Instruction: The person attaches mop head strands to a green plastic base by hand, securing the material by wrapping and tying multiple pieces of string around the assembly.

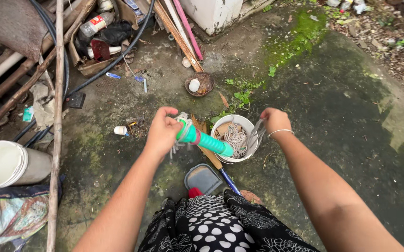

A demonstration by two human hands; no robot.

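Left hand: closing in a fist around the top of a green mop handle, pale strings trailing. Right hand: pinching closed on grey mop strands hanging into a white bucket sitting on the mossy concrete floor.

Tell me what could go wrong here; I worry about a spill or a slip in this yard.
The left hand holds the green mop handle slanted over the white bucket; leaning on the rim might tip it. The right hand pulls strands that could snag. Green moss on the damp-looking concrete may be slippery.
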